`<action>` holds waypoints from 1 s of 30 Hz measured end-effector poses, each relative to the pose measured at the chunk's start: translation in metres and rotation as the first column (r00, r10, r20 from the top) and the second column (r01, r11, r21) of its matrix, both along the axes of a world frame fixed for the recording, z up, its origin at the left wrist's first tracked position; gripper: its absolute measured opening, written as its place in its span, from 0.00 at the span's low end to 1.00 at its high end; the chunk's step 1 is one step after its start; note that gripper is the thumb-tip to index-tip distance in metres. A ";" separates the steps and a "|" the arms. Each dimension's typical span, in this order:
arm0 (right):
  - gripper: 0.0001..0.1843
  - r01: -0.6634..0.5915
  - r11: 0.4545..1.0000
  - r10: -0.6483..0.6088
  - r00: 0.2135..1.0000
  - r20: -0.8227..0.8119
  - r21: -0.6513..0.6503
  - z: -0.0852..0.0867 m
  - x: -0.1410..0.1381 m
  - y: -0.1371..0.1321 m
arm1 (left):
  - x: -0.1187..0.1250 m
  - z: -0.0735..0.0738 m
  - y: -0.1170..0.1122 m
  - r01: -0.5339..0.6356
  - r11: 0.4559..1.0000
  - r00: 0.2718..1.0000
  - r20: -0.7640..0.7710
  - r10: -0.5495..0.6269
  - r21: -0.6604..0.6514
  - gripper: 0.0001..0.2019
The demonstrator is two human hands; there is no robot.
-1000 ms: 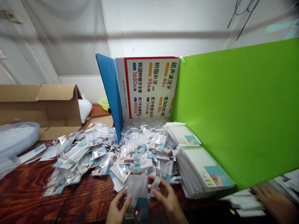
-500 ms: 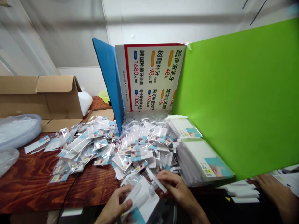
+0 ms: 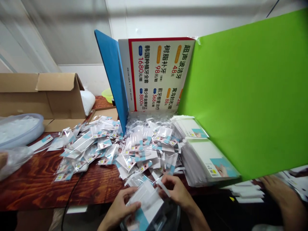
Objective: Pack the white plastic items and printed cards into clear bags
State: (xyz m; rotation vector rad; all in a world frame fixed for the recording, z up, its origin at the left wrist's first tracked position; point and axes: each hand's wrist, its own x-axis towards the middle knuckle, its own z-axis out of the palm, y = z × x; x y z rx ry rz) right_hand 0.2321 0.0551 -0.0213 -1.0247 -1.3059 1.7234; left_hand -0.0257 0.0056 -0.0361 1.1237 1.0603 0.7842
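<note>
My left hand (image 3: 124,203) is closed on a clear plastic packet (image 3: 148,200), thumb on top. Inside the packet is a white and teal card, with clear pieces that I cannot make out well. At the packet's upper right edge, my right hand (image 3: 178,192) pinches a narrow white strip (image 3: 164,188). Just beyond both hands lies a heap of similar packets (image 3: 144,150), cards showing through the film. To its right stand two stacks of flat cards in clear sleeves (image 3: 203,157).
A blue board (image 3: 112,77), a printed board (image 3: 156,73) and a green board (image 3: 245,96) wall in the heap. More packets (image 3: 89,147), a round tub (image 3: 21,136) and a cardboard box (image 3: 62,99) lie left. Other people's hands show at both sides.
The packet has turned more upright between my hands, and my right hand has shifted slightly with the strip. Another person's hand has appeared at the left edge beside a plastic bag.
</note>
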 end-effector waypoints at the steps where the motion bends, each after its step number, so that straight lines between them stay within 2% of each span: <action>1: 0.13 0.009 0.999 -0.011 0.999 0.052 0.046 -0.001 -0.003 -0.001 | 0.001 0.001 0.001 0.018 1.000 1.000 -0.003 -0.018 0.007 0.34; 4: 0.10 -0.002 0.992 -0.015 0.990 0.142 0.124 -0.006 -0.007 -0.003 | 0.002 -0.002 0.000 0.059 0.998 0.998 -0.034 -0.058 0.012 0.33; 9: 0.10 -0.092 0.994 0.099 0.983 0.153 -0.053 -0.021 -0.010 -0.010 | 0.000 -0.010 -0.006 0.071 0.997 0.991 -0.112 -0.072 -0.019 0.33; 11: 0.11 -0.138 0.988 0.146 0.982 0.118 -0.073 -0.024 -0.011 -0.012 | 0.001 -0.011 -0.008 0.066 0.997 0.985 -0.158 -0.070 -0.032 0.33; 14: 0.13 -0.191 0.980 0.194 0.980 0.049 -0.052 -0.024 0.001 -0.017 | -0.002 -0.010 -0.007 0.085 0.996 0.968 -0.235 -0.090 -0.034 0.32; 16: 0.14 -0.148 0.987 0.152 0.985 0.080 -0.060 -0.026 0.022 -0.024 | -0.012 -0.009 -0.002 0.057 0.998 0.964 -0.259 -0.060 -0.021 0.32; 17: 0.16 -0.111 0.990 0.120 0.986 0.118 -0.082 -0.029 0.036 -0.029 | -0.019 -0.008 0.002 0.014 1.000 0.965 -0.261 -0.018 -0.016 0.32; 19: 0.17 -0.032 0.990 0.060 0.975 0.213 -0.136 -0.042 0.066 -0.041 | -0.037 -0.007 0.009 -0.142 0.990 0.957 -0.257 0.135 -0.006 0.33; 22: 0.15 0.212 0.966 -0.148 0.921 0.360 -0.147 -0.079 0.095 -0.061 | -0.061 -0.004 0.019 -0.430 0.903 0.876 -0.240 0.418 0.003 0.36; 24: 0.18 0.386 0.906 -0.288 0.861 0.419 -0.171 -0.107 0.095 -0.074 | -0.068 -0.002 0.025 -0.592 0.806 0.788 -0.208 0.579 0.002 0.43; 25: 0.22 0.409 0.885 -0.299 0.864 0.404 -0.221 -0.121 0.089 -0.079 | -0.069 -0.002 0.027 -0.651 0.759 0.746 -0.189 0.639 -0.003 0.47; 27: 0.31 0.360 0.878 -0.278 0.920 0.278 -0.315 -0.141 0.073 -0.086 | -0.069 -0.004 0.033 -0.728 0.685 0.680 -0.148 0.718 -0.024 0.52; 28: 0.32 0.340 0.880 -0.286 0.936 0.204 -0.330 -0.148 0.066 -0.088 | -0.068 -0.006 0.035 -0.744 0.666 0.666 -0.128 0.735 -0.047 0.54; 30: 0.28 0.363 0.862 -0.328 0.932 0.158 -0.353 -0.155 0.057 -0.091 | -0.069 -0.012 0.037 -0.745 0.660 0.667 -0.093 0.739 -0.097 0.53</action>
